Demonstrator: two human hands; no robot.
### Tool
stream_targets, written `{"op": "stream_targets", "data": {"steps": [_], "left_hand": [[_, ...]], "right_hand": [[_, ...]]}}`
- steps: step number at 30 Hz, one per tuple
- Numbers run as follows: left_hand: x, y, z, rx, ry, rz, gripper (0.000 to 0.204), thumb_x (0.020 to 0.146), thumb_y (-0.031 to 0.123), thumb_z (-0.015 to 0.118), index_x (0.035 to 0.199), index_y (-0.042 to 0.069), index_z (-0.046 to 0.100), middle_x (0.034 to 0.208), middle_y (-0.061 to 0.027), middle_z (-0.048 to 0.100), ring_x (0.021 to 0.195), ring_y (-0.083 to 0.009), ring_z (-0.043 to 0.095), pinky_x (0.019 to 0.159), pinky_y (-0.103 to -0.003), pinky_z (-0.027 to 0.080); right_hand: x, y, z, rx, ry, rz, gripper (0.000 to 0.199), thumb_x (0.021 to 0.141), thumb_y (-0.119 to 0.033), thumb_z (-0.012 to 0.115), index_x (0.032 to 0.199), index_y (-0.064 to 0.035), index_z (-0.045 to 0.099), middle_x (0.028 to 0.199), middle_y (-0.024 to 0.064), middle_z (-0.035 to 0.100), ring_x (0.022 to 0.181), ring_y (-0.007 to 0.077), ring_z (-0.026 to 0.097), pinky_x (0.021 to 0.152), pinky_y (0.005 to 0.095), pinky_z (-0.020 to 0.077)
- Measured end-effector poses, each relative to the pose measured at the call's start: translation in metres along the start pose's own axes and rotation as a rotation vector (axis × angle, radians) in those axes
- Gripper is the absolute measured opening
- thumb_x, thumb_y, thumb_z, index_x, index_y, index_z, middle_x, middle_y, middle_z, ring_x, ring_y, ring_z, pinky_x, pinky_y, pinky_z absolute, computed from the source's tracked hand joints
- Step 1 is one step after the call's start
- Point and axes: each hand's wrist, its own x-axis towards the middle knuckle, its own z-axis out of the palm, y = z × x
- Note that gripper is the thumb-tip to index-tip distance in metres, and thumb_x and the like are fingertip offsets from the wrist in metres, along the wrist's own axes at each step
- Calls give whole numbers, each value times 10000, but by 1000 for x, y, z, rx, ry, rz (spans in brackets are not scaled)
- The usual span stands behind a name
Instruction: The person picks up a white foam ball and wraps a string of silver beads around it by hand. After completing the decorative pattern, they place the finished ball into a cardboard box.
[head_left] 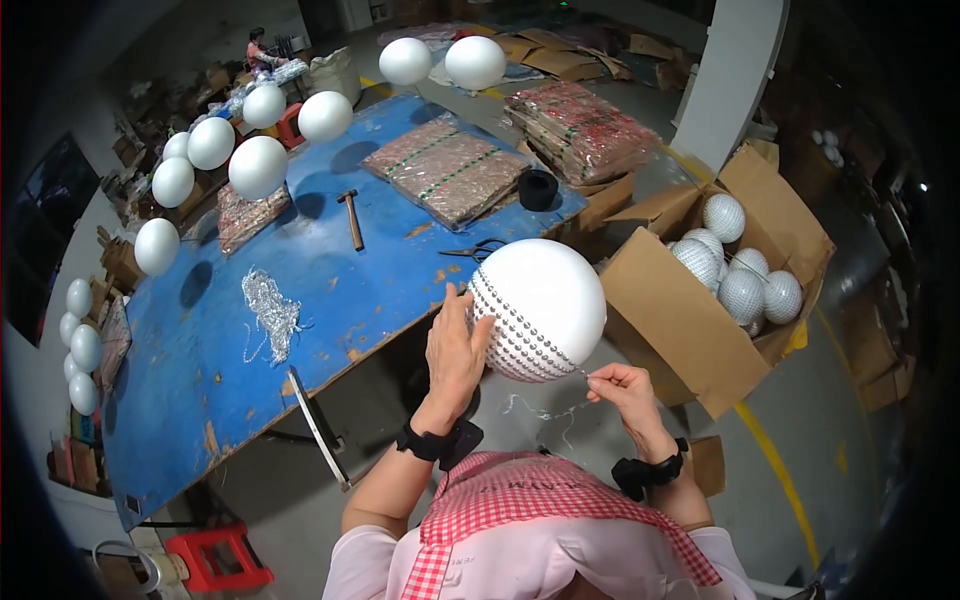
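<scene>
right grip pinches bead strand (left grip against white ball)

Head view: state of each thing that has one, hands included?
Ball: partly beaded, rest bare white
Bead string: wound in rows on the ball
Left hand: open, against the ball's beaded side
Right hand: pinching the bead string
Box: open, beaded balls inside
Hammer: lying on table
Bead bundle: loose heap
Table: paint chipped
Flat package: wrapped in clear plastic
</scene>
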Motion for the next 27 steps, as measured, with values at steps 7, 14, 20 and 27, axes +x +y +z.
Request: {"op": "stream_targets", "data": {"steps": [7, 14, 20, 27], "left_hand": [[1, 14, -8, 90, -166, -117, 939, 707, 491, 761, 1378, -33, 368, 1419, -289, 350, 1288, -417, 377, 1050, -443, 339], [-1, 9, 1, -105, -17, -144, 831, 730, 436, 763, 1352, 5, 420, 1346, -262, 428, 1250, -392, 410, 1023, -431, 365], [1, 3, -3, -186, 14, -161, 634, 764, 352, 752, 1242, 26, 491, 1235, -220, 500, 1115, -376, 490, 938, -420, 411], [-4, 13, -3, 88, -87, 112, 969, 697, 422, 786, 1391, -54, 304, 1358, -252, 434, 1240, -404, 427, 1025, -435, 364]], "right_hand": [[-12, -22, 6, -21, -122, 23, 75, 857, -39, 652, 887, 29, 659, 753, 38, 655, 687, 88, 619, 631, 212, 492], [9, -9, -1, 17, -111, 25, 71, 854, -31, 656, 891, 28, 649, 764, 33, 653, 675, 88, 620, 625, 216, 498], [14, -4, -11, -24, -92, 25, 55, 850, -25, 663, 880, 19, 648, 760, 35, 651, 667, 87, 620, 611, 206, 496], [15, -13, -17, -60, -101, 49, 51, 849, -25, 664, 868, 20, 649, 760, 35, 652, 668, 87, 620, 615, 209, 499]]}}
